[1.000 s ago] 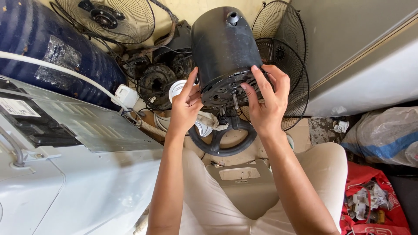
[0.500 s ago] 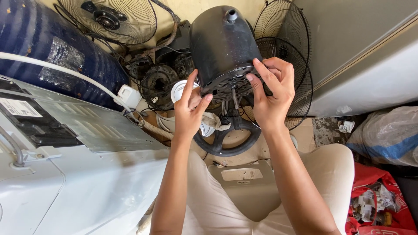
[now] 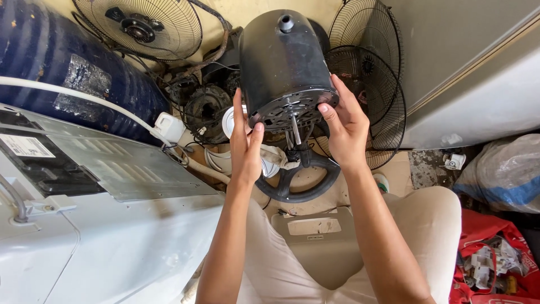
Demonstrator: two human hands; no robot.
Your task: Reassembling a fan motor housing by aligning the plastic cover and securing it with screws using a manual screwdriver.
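Observation:
I hold a black fan motor housing (image 3: pixel 284 59) up in front of me, its domed back pointing away and its metal shaft (image 3: pixel 296 129) pointing down toward me. My left hand (image 3: pixel 245 143) grips the lower left rim, thumb against the vented front plate. On the right rim my right hand (image 3: pixel 344 121) clasps it with fingers spread along the side. Below the motor lies a black ring-shaped part (image 3: pixel 298 180) on the floor between my knees.
A beige fan base (image 3: pixel 315 236) rests between my legs. Wire fan guards (image 3: pixel 140 25) (image 3: pixel 371 84) lean at the back. A dark blue barrel (image 3: pixel 62 67) and a white machine (image 3: pixel 84 236) stand at left. A grey panel (image 3: pixel 478 67) and a red bag (image 3: pixel 489 259) are on the right.
The motor housing has been raised and brought slightly closer. My left hand slid up along the left rim and my right hand shifted around the right rim.

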